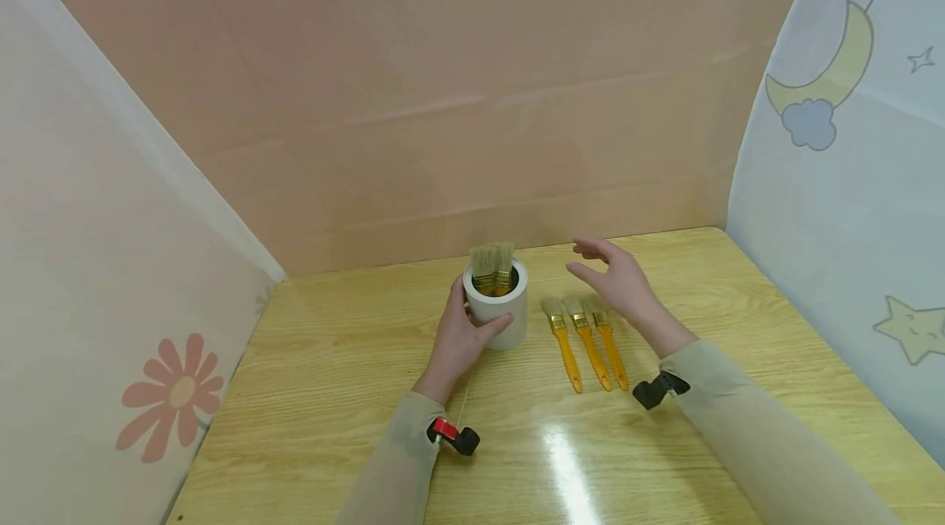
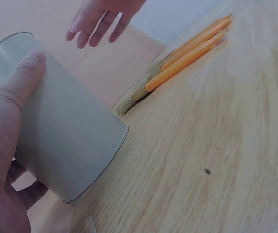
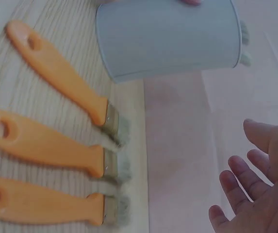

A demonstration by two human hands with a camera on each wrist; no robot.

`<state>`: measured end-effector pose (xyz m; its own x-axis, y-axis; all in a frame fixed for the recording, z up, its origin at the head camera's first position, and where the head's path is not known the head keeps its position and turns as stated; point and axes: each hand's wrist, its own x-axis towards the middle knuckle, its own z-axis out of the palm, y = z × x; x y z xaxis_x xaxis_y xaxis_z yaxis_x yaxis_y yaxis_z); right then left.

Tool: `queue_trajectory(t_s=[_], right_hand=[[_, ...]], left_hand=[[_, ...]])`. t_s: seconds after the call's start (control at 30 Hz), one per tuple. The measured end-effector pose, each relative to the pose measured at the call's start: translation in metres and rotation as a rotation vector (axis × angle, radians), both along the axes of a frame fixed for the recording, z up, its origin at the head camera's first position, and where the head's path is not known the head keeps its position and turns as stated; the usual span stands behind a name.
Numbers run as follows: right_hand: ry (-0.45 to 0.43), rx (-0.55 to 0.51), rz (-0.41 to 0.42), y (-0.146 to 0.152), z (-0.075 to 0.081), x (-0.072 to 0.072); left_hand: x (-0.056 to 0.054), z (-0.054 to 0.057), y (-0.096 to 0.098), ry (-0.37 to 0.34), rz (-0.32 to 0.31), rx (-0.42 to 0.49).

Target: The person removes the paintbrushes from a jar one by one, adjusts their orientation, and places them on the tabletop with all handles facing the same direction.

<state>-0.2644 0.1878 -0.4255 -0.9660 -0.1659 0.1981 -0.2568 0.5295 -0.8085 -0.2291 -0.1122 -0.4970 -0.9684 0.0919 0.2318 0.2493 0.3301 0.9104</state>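
A pale grey cylindrical can (image 1: pixel 508 326) stands near the back of the table, gripped around its side by my left hand (image 1: pixel 461 342). The left thumb (image 2: pixel 24 77) lies along the can's wall in the left wrist view. Paintbrushes (image 1: pixel 492 264) poke out of the can with bristles up; their handles are hidden inside. To the right of the can, three paintbrushes (image 1: pixel 587 344) with orange handles lie side by side, bristles toward the back. Above their bristle ends hovers my right hand (image 1: pixel 616 277), fingers spread and holding nothing.
The wooden table (image 1: pixel 332 385) runs back to a pinkish-tan wall covering (image 1: pixel 472 115). Light printed sheets hang on both sides, the left one with a flower (image 1: pixel 180 392), the right one with a moon (image 1: pixel 834 66) and a star (image 1: pixel 915 328).
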Motion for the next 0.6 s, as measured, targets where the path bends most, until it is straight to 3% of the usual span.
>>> queue_trajectory(t_s=[0.37,0.6], right_hand=[[0.02,-0.062,0.072,-0.031,0.019,0.001],[0.041,-0.075,0.13,-0.049,0.021,-0.001]], left_hand=[[0.0,0.0,0.0,0.004,0.0,-0.004],[0.001,0.001,0.0,-0.003,-0.005,-0.005]])
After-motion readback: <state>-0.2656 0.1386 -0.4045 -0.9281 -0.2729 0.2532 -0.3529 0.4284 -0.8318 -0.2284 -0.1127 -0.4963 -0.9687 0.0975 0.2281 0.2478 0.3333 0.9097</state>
